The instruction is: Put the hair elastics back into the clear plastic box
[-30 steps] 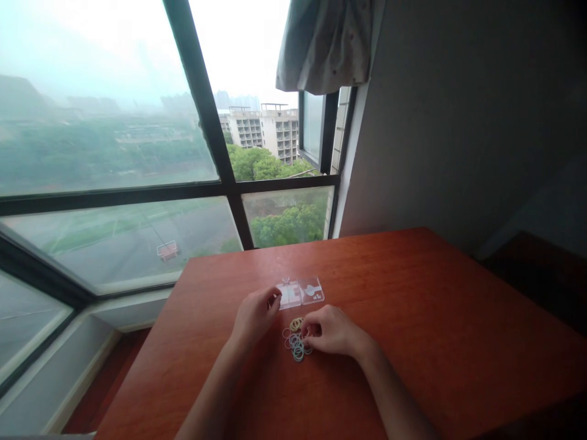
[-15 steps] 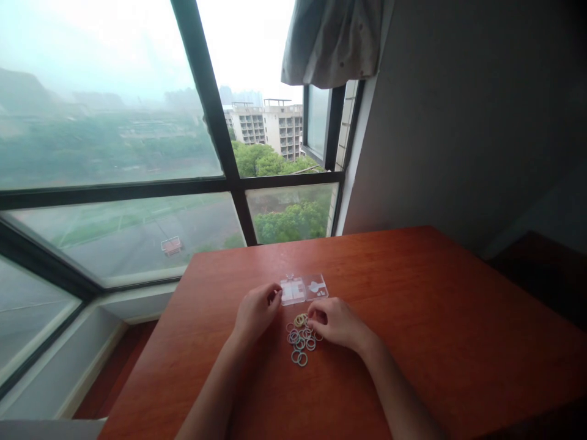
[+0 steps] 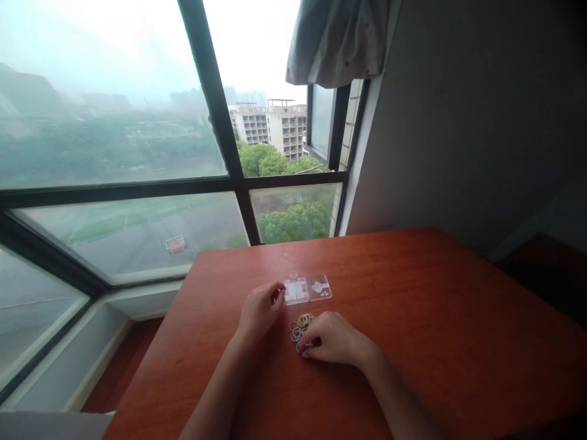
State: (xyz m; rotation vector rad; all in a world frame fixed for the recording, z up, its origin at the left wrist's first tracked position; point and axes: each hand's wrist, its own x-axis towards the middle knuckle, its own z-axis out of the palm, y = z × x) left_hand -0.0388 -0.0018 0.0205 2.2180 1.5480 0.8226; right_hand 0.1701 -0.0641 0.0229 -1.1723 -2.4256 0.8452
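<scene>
A clear plastic box [image 3: 296,299] lies unfolded on the table, its lid [image 3: 326,293] laid out flat to the right. White patches show in both halves. My left hand [image 3: 262,308] is at the box's left edge, fingers curled and closed on that edge. Nearer to me is a loose pile of small rings [image 3: 302,320], some yellowish, others grey, bluish or lilac. My right hand [image 3: 334,339] covers the front and right of this pile. Its thumb and index finger come together in a pinch on a small ring, partly hidden by the fingers.
The reddish-brown wooden table [image 3: 413,293] extends to both sides, its far edge near the window frame [image 3: 247,214]. A grey curtain [image 3: 339,49] hangs above the table's far edge. The wall [image 3: 449,122] rises at the right.
My right hand has moved down and slightly left, from the pile's right side to its near end, and now hides several rings. My left hand stays at the box; the whole view has shifted slightly.
</scene>
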